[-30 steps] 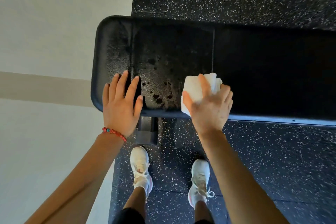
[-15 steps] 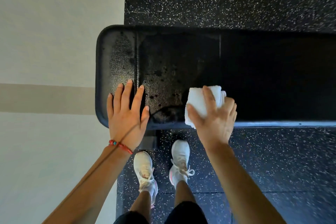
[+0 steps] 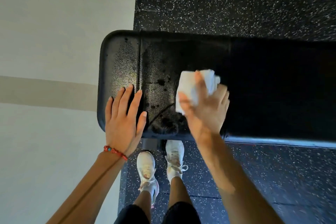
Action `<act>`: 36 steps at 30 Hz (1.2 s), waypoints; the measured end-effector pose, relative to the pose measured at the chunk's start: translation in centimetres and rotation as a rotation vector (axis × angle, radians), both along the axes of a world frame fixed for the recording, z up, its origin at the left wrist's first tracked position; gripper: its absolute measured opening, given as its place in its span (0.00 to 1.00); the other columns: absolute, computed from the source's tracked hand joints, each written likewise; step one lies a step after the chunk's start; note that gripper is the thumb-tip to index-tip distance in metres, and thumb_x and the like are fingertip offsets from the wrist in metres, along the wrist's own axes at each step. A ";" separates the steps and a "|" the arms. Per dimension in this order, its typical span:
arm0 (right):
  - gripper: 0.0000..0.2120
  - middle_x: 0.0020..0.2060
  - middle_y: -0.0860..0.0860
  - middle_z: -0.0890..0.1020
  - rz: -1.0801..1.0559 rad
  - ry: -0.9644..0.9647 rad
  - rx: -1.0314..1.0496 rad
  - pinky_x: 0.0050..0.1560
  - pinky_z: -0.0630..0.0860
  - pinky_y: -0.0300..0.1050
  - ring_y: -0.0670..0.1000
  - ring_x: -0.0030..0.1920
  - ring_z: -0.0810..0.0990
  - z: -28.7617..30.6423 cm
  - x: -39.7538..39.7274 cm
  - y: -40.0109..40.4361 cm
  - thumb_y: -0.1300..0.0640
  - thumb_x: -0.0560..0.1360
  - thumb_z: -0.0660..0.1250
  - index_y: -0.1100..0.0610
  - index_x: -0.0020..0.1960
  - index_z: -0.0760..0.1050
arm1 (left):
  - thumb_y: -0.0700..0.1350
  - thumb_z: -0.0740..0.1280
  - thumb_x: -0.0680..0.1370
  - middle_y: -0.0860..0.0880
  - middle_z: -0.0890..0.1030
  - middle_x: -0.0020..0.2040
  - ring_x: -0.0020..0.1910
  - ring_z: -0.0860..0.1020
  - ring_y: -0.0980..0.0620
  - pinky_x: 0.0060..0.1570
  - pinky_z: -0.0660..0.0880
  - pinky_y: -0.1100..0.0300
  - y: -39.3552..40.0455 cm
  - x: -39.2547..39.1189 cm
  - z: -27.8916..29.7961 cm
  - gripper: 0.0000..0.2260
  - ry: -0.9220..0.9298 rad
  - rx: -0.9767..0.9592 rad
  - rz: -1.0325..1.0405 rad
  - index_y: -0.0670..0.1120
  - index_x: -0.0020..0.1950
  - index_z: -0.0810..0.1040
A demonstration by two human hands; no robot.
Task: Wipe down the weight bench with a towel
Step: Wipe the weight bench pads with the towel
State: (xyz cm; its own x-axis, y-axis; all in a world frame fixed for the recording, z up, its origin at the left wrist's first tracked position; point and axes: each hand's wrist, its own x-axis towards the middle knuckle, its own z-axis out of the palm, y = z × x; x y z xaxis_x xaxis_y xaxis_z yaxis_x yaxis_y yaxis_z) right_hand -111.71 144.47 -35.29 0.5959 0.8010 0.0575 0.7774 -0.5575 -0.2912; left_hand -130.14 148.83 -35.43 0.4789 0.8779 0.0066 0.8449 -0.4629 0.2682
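To the left of both hands lies pale flooring crossed by a darker tan band (image 3: pixel 47 92). The left hand (image 3: pixel 123 122) rests flat on the rounded end of the black padded surface (image 3: pixel 272 87), fingers straight and together, holding nothing; a red beaded bracelet (image 3: pixel 115 152) circles its wrist. Just right of its fingertips a stitched seam (image 3: pixel 139 63) runs across the padding, and between the two hands the textured vinyl shows dark wet spots and streaks (image 3: pixel 161 112). The right hand (image 3: pixel 205 111) presses a crumpled white towel (image 3: pixel 192 85) onto the surface, thumb and fingers curled over the cloth, with the towel sticking out beyond the fingertips; this hand is slightly blurred. To the right of it the padding runs on, dark and in shadow, to the frame's edge. Below the hands, on the near side, two white laced shoes (image 3: pixel 160 165) stand on black speckled rubber flooring (image 3: pixel 236 2), which also spreads beyond the far side of the padding.
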 end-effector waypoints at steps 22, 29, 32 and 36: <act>0.27 0.39 0.63 0.76 0.087 -0.013 -0.055 0.35 0.74 0.49 0.59 0.35 0.74 0.9 -6.6 0.6 0.38 0.70 0.61 0.53 0.63 0.73 | 0.45 0.55 0.78 0.38 0.68 0.69 0.69 0.61 0.42 0.67 0.57 0.46 3.4 -2.2 0.1 0.20 -0.053 -0.035 -0.107 0.39 0.67 0.71; 0.27 0.55 0.60 0.71 -0.037 0.105 -0.045 0.52 0.64 0.48 0.59 0.52 0.69 0.5 -3.8 11.9 0.38 0.73 0.61 0.48 0.68 0.67 | 0.44 0.54 0.78 0.37 0.67 0.70 0.70 0.61 0.41 0.67 0.61 0.44 4.0 -3.4 0.3 0.20 -0.089 -0.081 -0.175 0.39 0.68 0.70; 0.27 0.55 0.61 0.71 -0.038 0.066 -0.024 0.52 0.65 0.48 0.59 0.51 0.69 0.3 -4.1 11.2 0.37 0.73 0.60 0.48 0.68 0.67 | 0.44 0.54 0.78 0.37 0.67 0.70 0.70 0.60 0.41 0.67 0.62 0.43 4.0 -3.9 0.3 0.20 -0.098 -0.095 -0.195 0.38 0.68 0.69; 0.28 0.49 0.63 0.73 -0.030 0.054 -0.019 0.46 0.68 0.50 0.60 0.45 0.71 0.3 -6.6 7.1 0.38 0.72 0.63 0.52 0.67 0.70 | 0.44 0.55 0.78 0.36 0.66 0.70 0.70 0.61 0.40 0.66 0.63 0.40 3.9 -4.6 0.3 0.20 -0.103 -0.097 -0.225 0.38 0.68 0.69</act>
State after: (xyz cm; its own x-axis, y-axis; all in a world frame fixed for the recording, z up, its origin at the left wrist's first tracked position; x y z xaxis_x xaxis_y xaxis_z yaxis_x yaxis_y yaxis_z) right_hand -118.27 151.59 -35.01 0.6211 0.7836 0.0095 0.7440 -0.5858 -0.3216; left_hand -134.73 152.68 -35.18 0.6630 0.7485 -0.0134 0.6898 -0.6040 0.3992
